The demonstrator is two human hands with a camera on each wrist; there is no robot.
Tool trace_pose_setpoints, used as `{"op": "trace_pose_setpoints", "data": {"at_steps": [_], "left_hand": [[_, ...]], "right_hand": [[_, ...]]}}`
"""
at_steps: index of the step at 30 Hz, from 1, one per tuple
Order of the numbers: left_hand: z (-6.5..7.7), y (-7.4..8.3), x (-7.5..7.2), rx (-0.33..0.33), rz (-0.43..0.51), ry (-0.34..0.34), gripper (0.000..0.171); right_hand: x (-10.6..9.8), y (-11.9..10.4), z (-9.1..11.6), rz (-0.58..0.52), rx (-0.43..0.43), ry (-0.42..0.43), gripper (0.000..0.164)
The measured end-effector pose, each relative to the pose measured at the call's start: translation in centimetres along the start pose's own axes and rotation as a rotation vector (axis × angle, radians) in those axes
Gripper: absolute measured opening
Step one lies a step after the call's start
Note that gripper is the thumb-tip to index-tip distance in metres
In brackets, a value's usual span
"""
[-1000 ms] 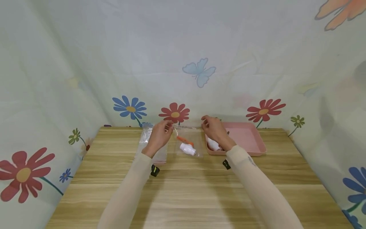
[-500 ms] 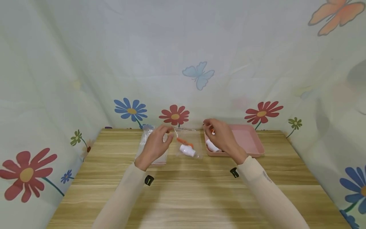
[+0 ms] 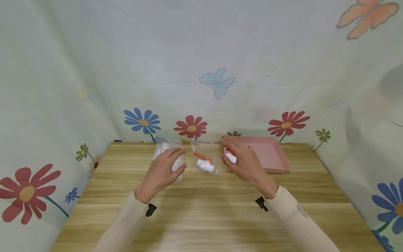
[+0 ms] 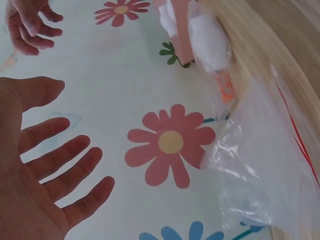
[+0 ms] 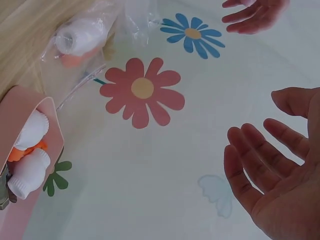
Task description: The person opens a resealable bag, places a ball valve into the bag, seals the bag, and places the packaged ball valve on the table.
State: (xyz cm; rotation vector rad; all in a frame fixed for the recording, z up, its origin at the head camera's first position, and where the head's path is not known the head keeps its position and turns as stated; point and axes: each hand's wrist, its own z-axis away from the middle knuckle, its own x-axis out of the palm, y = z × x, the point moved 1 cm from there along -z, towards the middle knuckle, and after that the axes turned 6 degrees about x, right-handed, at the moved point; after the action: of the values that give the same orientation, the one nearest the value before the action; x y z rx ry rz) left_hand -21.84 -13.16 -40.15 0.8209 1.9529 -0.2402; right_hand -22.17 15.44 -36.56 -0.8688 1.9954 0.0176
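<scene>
A clear zip bag [image 3: 196, 169] lies on the table, holding a white bottle-like piece [image 3: 205, 165] with a ridged neck and a slim orange piece [image 3: 201, 156]. To its left, my left hand [image 3: 158, 172] hovers with fingers apart over a stack of clear bags [image 3: 180, 177]. My right hand [image 3: 247, 164] is held above the left end of the pink tray [image 3: 272, 154], covering part of it. Both palms look bare in the wrist views, where the left fingers [image 4: 75, 150] and right fingers [image 5: 250, 155] touch nothing.
Inside the tray, the right wrist view shows white ridged-neck pieces [image 5: 29, 172], an orange piece [image 5: 37, 147] and a dark metal object [image 5: 4, 187], partly cut off. A flower-printed cloth [image 3: 217, 115] stands behind the wooden table [image 3: 204, 213].
My left hand has left the zip bag's top corner, moving left and toward me with fingers spreading. My right hand has drawn slightly nearer. The bag stays in place.
</scene>
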Motion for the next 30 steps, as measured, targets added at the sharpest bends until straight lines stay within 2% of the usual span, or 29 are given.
{"op": "trace_pose_setpoints", "data": {"at_steps": [6,11,21,30], "left_hand": [[1.7,-1.3,-0.3,0.011,-0.049,-0.056,0.046],[2.9,-2.5,0.1,-0.025,-0.067,-0.128,0.045],[4.8,-4.2,1.7,-0.061,-0.077,-0.226,0.044],[5.6,-5.6,3.7,-0.081,-0.084,-0.309,0.046]], "right_hand": [[-0.1,-0.9,1.4,-0.006,-0.032,-0.004,0.033],[0.1,-1.3,2.5,0.005,-0.067,-0.042,0.036],[0.7,-1.8,4.3,-0.008,-0.067,-0.098,0.039],[1.4,-1.9,5.1,-0.008,-0.093,-0.132,0.035]]}}
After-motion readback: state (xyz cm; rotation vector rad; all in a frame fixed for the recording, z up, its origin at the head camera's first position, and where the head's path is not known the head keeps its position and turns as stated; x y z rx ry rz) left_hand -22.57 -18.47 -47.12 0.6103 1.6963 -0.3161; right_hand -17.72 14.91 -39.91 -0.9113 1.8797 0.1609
